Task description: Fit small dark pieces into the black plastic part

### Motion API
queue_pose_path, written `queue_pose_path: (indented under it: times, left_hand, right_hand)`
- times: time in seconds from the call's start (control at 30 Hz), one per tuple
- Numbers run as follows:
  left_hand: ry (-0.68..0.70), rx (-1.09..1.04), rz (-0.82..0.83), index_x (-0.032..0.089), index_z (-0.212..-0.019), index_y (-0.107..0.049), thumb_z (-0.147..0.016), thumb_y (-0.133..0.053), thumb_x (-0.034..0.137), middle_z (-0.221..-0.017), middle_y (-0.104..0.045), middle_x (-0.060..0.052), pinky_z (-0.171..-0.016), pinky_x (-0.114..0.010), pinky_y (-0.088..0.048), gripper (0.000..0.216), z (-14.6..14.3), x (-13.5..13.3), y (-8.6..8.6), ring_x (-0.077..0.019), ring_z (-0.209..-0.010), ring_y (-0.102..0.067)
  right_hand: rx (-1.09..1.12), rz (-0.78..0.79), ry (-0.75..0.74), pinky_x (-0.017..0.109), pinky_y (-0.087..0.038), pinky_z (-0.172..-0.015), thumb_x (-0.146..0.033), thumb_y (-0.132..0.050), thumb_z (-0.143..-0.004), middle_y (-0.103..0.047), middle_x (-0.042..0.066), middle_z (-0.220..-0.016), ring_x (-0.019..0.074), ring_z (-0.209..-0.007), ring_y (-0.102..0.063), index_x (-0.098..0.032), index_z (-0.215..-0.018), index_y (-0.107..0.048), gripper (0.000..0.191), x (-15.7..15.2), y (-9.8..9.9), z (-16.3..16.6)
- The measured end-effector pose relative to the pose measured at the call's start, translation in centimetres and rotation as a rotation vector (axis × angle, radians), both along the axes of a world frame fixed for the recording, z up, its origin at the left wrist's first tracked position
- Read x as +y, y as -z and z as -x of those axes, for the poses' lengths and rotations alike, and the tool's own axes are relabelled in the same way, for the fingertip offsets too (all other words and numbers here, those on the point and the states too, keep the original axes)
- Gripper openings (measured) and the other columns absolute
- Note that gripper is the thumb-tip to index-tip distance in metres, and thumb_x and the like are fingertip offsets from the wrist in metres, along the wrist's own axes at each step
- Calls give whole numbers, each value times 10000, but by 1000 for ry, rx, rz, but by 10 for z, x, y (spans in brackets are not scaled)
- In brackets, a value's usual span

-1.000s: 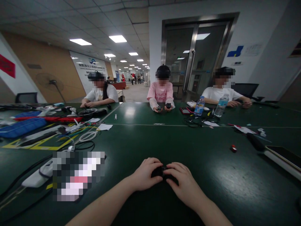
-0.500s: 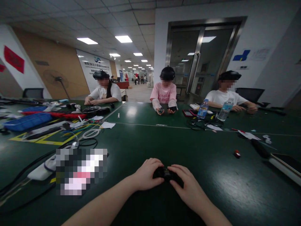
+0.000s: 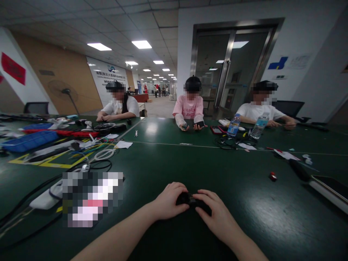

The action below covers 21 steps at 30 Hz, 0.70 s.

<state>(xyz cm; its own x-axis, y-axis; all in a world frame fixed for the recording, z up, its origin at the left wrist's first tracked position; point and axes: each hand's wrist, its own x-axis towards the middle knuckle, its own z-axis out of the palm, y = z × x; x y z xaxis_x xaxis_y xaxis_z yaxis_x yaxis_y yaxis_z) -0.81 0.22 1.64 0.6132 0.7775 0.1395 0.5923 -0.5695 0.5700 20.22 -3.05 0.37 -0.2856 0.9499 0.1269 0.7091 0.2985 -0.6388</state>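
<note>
A small black object [image 3: 189,199] rests on the dark green table [image 3: 190,163] right in front of me. My left hand [image 3: 168,201] curls its fingers round the object's left end. My right hand [image 3: 214,214] grips its right end, fingers bent over the top. Most of the object is hidden under my fingers, and I cannot make out what it is.
Three people sit across the table, the middle one holding small dark parts. Cables [image 3: 103,154], a blue tray [image 3: 27,140] and tools lie at the left. Two water bottles [image 3: 233,125] stand far right; a small red item [image 3: 272,176] and a flat dark device [image 3: 326,185] lie to my right.
My hands have stayed closed on the black object with almost no movement. The view shifted slightly as my head moved.
</note>
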Motion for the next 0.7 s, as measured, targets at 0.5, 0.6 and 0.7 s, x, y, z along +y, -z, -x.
queue_pose_path:
  times: [0.5,0.6,0.7]
  left_hand:
    - [1,-6,-20,222,-1055,-554,-726,-698,263,-1120,-559,-57,-923,-388,-384,362,0,1,4,-242,-1052,-497]
    - [7,-13,-17,220,-1051,-550,-720,-702,260,-1108,-560,-51,-918,-381,-384,366,0,1,5,-240,-1048,-498]
    - [2,-13,-13,223,-1063,-547,-715,-706,260,-1112,-555,-50,-911,-379,-386,385,1,2,6,-240,-1044,-499]
  right_hand:
    - [-33,12,-10,399,-367,-994,-297,-575,-791,-585,21,-1182,223,-1135,-497,-306,-1125,-597,336,0,-1,0]
    - [-34,-2,-11,398,-365,-991,-298,-577,-793,-584,20,-1184,222,-1136,-496,-314,-1125,-596,333,1,0,1]
    - [-52,0,-19,403,-364,-987,-310,-564,-807,-583,23,-1189,229,-1138,-497,-321,-1087,-628,287,2,1,2]
